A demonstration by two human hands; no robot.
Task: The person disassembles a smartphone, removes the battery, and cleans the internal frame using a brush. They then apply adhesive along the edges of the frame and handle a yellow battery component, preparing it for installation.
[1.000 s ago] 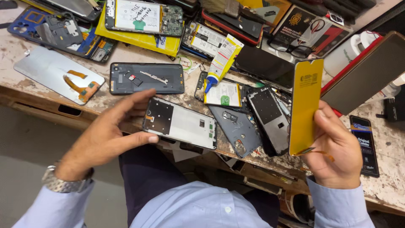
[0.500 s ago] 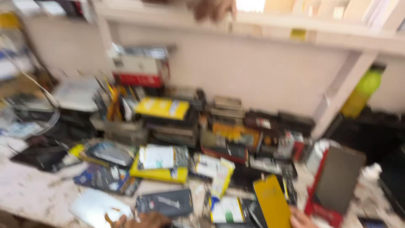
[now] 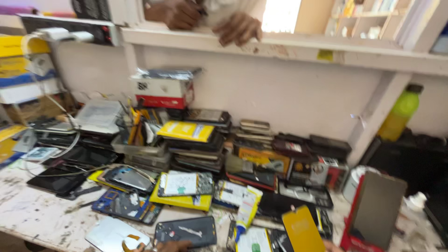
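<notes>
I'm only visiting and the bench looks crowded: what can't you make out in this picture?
- Person's own hands: head view, cut off by the bottom edge; their grip is unreadable.
- Yellow phone cover: its lower end runs off the bottom edge.
- Another person's hands on the ledge: arms cut off by the top edge.
- Stacked phones: blurred, details lost.

We're seeing the yellow phone cover (image 3: 302, 231) standing upright & tilting a bit at the bottom edge of view, right of centre, over the worktop. It's plain, flat, w/ a small notch on its top edge; its lower part is getting cut off.
</notes>
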